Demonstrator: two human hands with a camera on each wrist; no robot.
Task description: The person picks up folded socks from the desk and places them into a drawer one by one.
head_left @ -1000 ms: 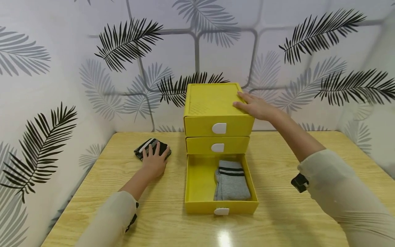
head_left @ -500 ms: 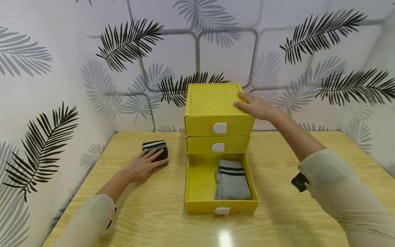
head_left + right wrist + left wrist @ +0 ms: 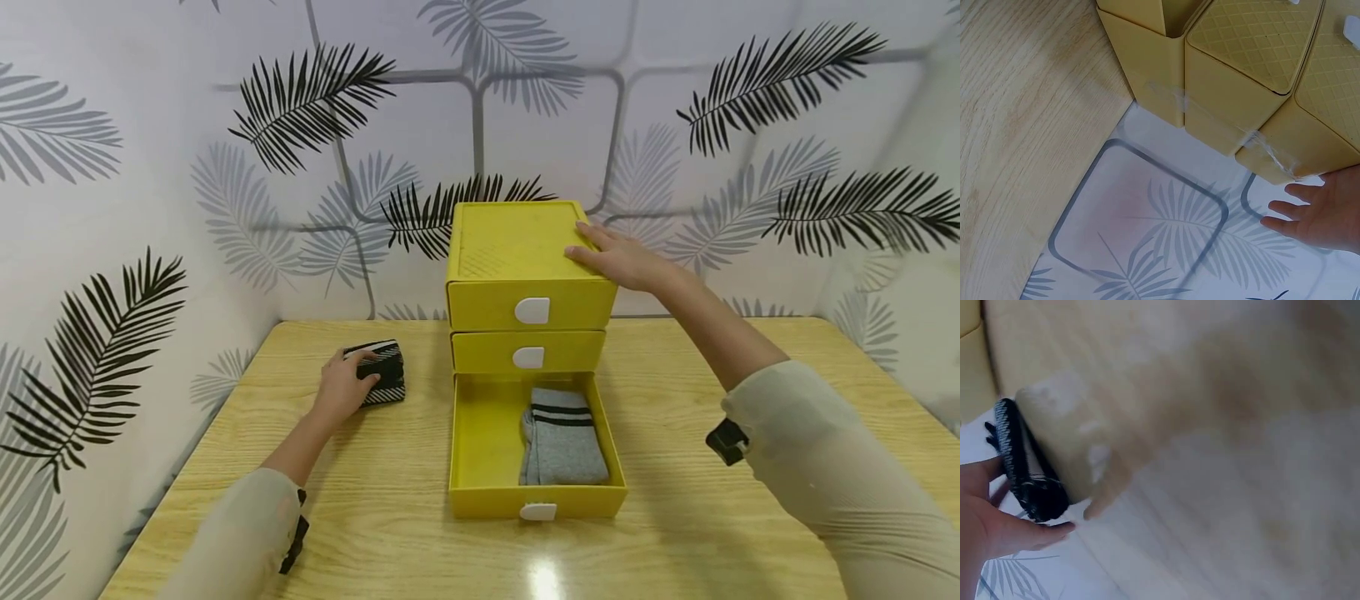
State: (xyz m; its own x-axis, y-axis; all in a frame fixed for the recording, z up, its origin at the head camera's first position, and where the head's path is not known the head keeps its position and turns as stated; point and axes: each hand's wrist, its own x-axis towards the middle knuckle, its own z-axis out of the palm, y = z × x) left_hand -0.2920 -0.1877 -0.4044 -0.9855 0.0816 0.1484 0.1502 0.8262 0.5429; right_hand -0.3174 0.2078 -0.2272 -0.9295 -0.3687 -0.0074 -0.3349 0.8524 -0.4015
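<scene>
In the head view, a folded black sock bundle with white stripes (image 3: 383, 372) lies on the table, left of the yellow drawer unit (image 3: 517, 242). My left hand (image 3: 343, 388) grips its left side, fingers curled over the top and thumb at the near side. The left wrist view shows the bundle (image 3: 1029, 465) between thumb and fingers. My right hand (image 3: 621, 258) rests with extended fingers on the unit's top right edge. That hand (image 3: 1322, 215) also appears beside the unit in the right wrist view. Folded grey socks (image 3: 566, 450) lie in the right half of the pulled-out bottom drawer (image 3: 480, 502).
Two upper drawers with white pull tabs (image 3: 532, 311) are closed. The wooden table (image 3: 390, 533) carries the unit at its back middle. A pale leaf-patterned curtain (image 3: 420, 125) hangs behind and at the sides. Clear tape (image 3: 1266, 150) runs along the unit's side.
My left hand first lay spread over the sock bundle, turned it and shifted to its left side, where the fingers are now curled. The right hand and the drawer unit stay put.
</scene>
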